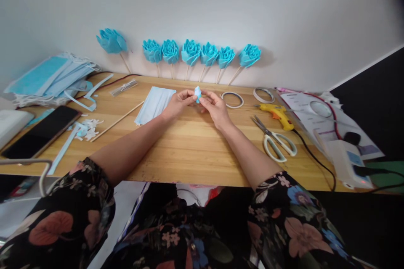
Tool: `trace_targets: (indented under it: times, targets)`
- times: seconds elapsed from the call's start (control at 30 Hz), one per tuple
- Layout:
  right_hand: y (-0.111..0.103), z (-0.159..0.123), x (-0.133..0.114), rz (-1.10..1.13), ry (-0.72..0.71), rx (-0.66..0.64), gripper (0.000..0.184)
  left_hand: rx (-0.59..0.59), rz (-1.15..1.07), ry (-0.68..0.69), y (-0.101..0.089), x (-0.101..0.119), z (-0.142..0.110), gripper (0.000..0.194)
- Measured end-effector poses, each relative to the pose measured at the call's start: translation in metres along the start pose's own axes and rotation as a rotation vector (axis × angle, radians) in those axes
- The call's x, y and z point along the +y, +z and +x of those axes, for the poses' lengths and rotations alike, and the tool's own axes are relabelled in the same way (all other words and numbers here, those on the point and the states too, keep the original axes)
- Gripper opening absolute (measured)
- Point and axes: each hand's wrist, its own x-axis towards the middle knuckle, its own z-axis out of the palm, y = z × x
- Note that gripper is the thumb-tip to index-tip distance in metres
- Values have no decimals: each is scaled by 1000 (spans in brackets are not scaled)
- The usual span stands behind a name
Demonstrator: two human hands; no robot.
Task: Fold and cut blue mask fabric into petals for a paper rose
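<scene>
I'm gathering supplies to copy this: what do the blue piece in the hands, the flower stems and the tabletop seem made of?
Blue piece: probably matte nonwoven fabric, its colour like that of the pleated mask nearby.
Flower stems: likely bare wood, matte; straight, thin and pale tan.
Tabletop: wood or wood-look laminate, slight sheen, lengthwise grain bands.

Craft corner — wooden desk (183,147), glue gun (276,114), scissors (267,131), tape rolls (265,101), blue flowers (191,52)
</scene>
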Motion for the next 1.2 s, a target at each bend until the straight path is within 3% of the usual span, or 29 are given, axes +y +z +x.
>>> trace_targets:
  times: [0.3, 0.5, 0.67, 1.2]
  targets:
    - [0, 1, -3, -64, -21, 4, 49, -2, -16, 14, 0, -3, 2, 42]
    - [-1, 2, 1, -75, -86, 128, 37, 68, 6, 30, 3, -2, 0, 43]
    - [-4, 3, 3, -259, -176, 206, 27, 41, 122, -55, 6, 2, -2, 35]
    - [0, -2, -3, -438, -273, 128, 18, 26, 43, -32, 6, -3, 0, 39]
